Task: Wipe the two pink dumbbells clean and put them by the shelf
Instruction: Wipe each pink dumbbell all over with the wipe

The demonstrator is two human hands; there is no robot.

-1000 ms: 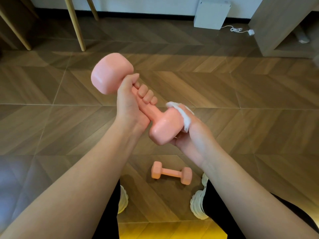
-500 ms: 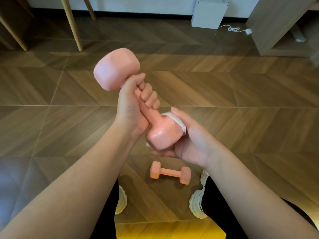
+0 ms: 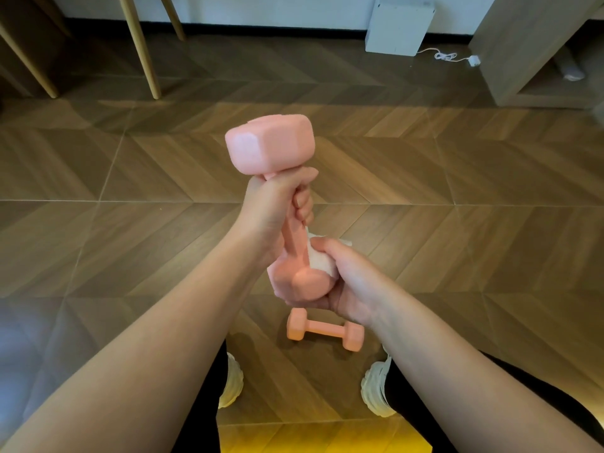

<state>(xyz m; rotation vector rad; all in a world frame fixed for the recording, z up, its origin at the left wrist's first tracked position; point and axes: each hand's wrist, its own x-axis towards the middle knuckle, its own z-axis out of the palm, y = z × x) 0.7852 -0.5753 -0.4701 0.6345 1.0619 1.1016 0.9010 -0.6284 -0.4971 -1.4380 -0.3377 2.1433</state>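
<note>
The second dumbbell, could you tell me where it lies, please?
The second dumbbell lies on the floor just ahead of the shoes, lower centre of the head view.

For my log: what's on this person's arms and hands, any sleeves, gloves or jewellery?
Nothing worn. The left hand and right hand are ungloved, no rings visible. The left forearm and right forearm are bare to the frame edge: no sleeves, watch or bands.

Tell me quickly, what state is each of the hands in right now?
Left hand: closed around the handle of the pink dumbbell, held off the floor.
Right hand: closed on a white wipe, pressed against that dumbbell's lower head.
</note>
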